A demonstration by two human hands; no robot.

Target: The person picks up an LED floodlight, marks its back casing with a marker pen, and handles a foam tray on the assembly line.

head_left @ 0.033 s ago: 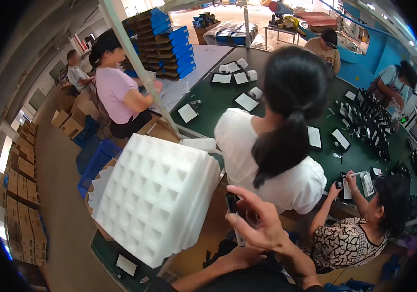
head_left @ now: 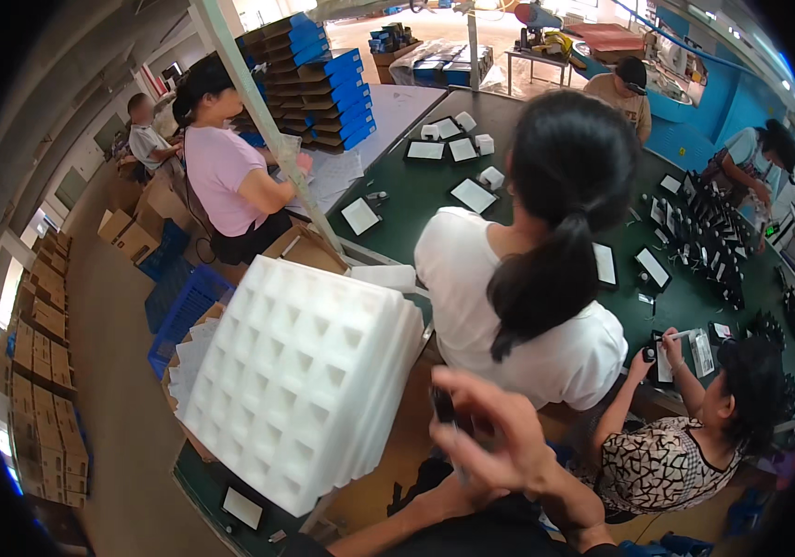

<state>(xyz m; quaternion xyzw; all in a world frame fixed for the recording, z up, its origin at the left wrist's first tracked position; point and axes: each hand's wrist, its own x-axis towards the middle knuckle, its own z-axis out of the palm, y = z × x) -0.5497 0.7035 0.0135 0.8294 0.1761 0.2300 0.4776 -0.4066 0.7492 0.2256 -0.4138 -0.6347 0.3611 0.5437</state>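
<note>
Before me, my right hand [head_left: 500,432] is raised with its forefinger and thumb curled round the upper part of a slim, black-topped, pen-like thing [head_left: 442,406]. Motion smears those fingertips. Lower down and partly behind, my left hand [head_left: 461,494] looks closed round the lower end of the same thing, though most of its fingers are hidden. Just left of both hands stands a stack of white foam trays [head_left: 277,381] with rows of square hollows, tilted toward me.
A person in a white top [head_left: 518,297] sits right ahead, beside a green table [head_left: 407,200] bearing dark-framed screens. At the right, another person [head_left: 685,455] works. A blue crate [head_left: 188,302] and cartons [head_left: 49,399] are on the left. A metal post [head_left: 267,121] rises beyond the foam.
The view has shifted slightly, so the scene sits a little further right. My right fingers have moved a little round the pen-like thing and are now blurred.
</note>
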